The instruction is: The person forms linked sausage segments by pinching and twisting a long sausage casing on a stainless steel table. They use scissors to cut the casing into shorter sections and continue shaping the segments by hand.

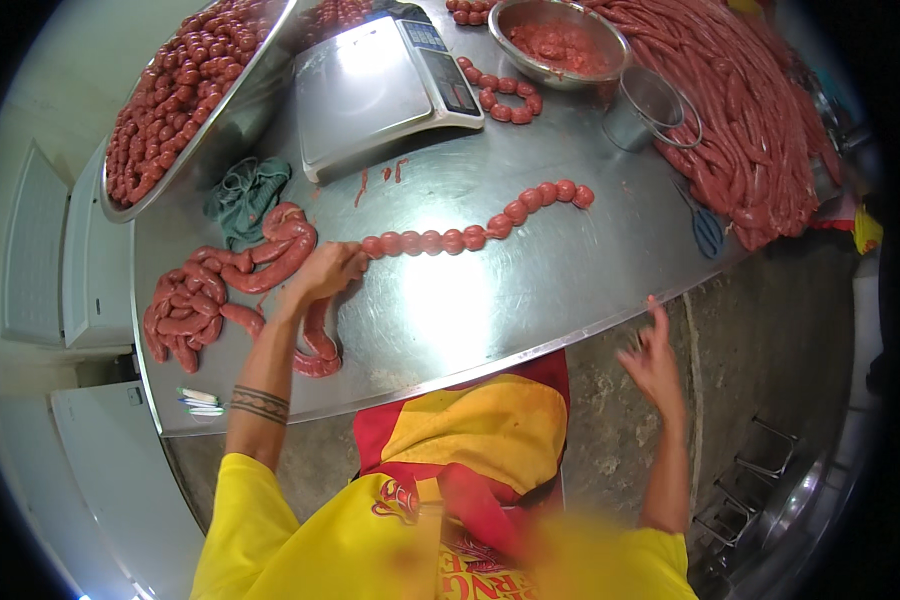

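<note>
the left hand (322, 275) is closed over the sausage at the point where the unlinked casing turns into a string of tied links (470, 235), near the middle of the steel worktop (490, 310). that string runs from the hand toward the worktop's right side and ends in a small upward curl. behind the hand, toward the left edge, lies a coil of plain sausage (225, 290) not yet divided (a good heap of it, looping down to the near edge).

the right hand (653, 358) is off the worktop, just past its near edge, fingers spread and blurred, holding nothing.

judging from this, about a dozen links are made from this length and most of the coil is left. a tray of finished links (185, 85) sits at the far left corner, a scale (370, 85) beside it, and a large mound of long sausage (740, 120) along the right edge looks untouched. a bowl of mince (560, 45) stands at the far edge.
</note>
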Action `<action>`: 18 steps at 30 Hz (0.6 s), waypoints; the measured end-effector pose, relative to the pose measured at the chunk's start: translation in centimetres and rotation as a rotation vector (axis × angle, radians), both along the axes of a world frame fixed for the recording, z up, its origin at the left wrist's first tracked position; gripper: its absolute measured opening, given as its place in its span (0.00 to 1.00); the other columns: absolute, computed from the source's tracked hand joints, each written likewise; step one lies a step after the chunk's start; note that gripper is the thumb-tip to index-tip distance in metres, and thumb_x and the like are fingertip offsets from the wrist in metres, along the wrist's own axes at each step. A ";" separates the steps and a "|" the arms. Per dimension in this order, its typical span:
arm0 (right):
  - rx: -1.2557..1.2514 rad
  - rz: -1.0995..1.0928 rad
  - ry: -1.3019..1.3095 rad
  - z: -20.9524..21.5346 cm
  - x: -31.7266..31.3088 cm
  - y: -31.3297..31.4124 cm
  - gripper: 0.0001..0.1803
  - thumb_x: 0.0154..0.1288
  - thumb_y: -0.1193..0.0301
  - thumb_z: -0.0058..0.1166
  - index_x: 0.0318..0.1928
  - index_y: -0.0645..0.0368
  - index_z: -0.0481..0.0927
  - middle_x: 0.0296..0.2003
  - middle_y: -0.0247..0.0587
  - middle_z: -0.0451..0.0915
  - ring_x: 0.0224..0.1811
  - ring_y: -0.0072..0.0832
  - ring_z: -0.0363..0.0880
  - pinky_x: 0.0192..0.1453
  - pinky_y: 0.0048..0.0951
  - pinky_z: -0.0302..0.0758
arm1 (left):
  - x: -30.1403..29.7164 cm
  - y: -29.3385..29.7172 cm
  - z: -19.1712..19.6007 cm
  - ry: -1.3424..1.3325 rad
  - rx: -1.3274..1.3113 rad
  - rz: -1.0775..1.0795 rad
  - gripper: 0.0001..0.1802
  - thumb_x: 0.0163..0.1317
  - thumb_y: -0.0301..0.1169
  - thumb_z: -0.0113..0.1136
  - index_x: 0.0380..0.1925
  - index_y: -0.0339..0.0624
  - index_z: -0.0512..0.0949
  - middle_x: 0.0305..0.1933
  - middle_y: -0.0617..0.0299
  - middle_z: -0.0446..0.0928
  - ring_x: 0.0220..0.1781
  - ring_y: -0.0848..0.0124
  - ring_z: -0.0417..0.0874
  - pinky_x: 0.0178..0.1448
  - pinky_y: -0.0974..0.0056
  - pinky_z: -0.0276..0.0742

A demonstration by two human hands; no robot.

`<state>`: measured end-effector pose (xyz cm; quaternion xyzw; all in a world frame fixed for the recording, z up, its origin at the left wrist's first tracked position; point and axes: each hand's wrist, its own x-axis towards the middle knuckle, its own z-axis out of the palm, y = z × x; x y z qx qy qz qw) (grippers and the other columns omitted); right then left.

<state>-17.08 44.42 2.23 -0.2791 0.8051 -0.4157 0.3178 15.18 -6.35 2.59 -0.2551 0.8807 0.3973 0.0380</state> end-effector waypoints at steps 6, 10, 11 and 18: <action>0.242 0.116 0.004 3.0 0.5 19.0 0.08 0.79 0.71 0.57 0.43 0.62 0.86 0.36 0.30 0.83 0.41 0.22 0.79 0.52 0.28 0.76 | 0.0 0.1 0.5 -0.082 -0.106 -0.029 0.14 0.75 0.35 0.56 0.37 0.37 0.84 0.32 0.47 0.86 0.36 0.50 0.89 0.45 0.50 0.82; 0.339 0.043 -0.547 -0.1 4.6 21.3 0.08 0.79 0.73 0.54 0.40 0.60 0.84 0.36 0.29 0.83 0.40 0.20 0.78 0.50 0.28 0.75 | -0.4 2.6 -1.5 -0.169 -0.495 0.050 0.15 0.75 0.35 0.53 0.36 0.37 0.84 0.36 0.41 0.86 0.39 0.43 0.88 0.45 0.44 0.81; 0.320 -0.095 -0.503 -1.9 5.4 20.2 0.07 0.79 0.74 0.54 0.41 0.60 0.84 0.37 0.29 0.83 0.39 0.22 0.78 0.50 0.28 0.76 | -0.2 3.4 -2.0 -0.151 -0.497 0.029 0.15 0.76 0.35 0.53 0.36 0.37 0.83 0.36 0.40 0.86 0.39 0.42 0.88 0.45 0.43 0.80; 0.036 -0.069 -0.422 -6.9 8.8 13.7 0.16 0.61 0.89 0.46 0.43 0.64 0.84 0.38 0.36 0.85 0.44 0.27 0.84 0.53 0.32 0.80 | 2.0 4.7 -3.5 -0.024 -0.331 0.240 0.18 0.77 0.40 0.51 0.38 0.40 0.83 0.37 0.38 0.85 0.42 0.40 0.87 0.47 0.42 0.78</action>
